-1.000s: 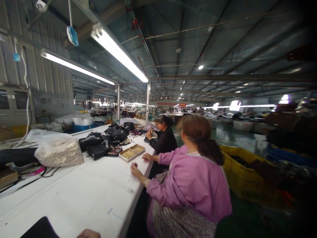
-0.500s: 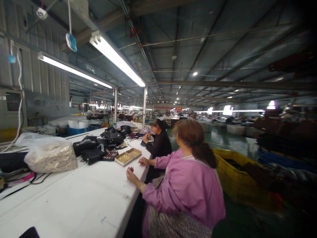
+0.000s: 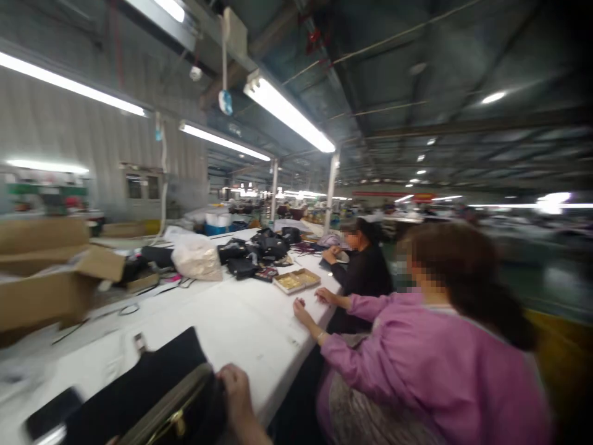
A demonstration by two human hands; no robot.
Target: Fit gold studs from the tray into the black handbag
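A black handbag [image 3: 143, 383] lies at the bottom of the view, its wide flap spread out to the left and a gold zipper [image 3: 176, 423] showing along its opening. My right hand [image 3: 238, 395] grips the bag's right edge, fingers closed over its side. Of my left hand [image 3: 112, 440] only a sliver of skin shows at the bottom edge, beside the bag; its fingers are hidden. A small metal clasp piece [image 3: 139, 343] sticks out past the flap's far edge. Left of the bag lies a dark phone-like flat object [image 3: 53, 413] on the white table [image 3: 217, 321].
To my right sits a co-worker in pink [image 3: 430, 358], hands over the table edge; beyond is another in black [image 3: 368, 266]. A tray of gold-coloured small parts [image 3: 296, 281], black bags [image 3: 271, 244], a plastic sack [image 3: 197, 256] and a cardboard box [image 3: 41, 296] stand on the table.
The view has swung left and down, so the co-workers shift right. The handbag and my right hand on it have come into view, along with the cardboard box.
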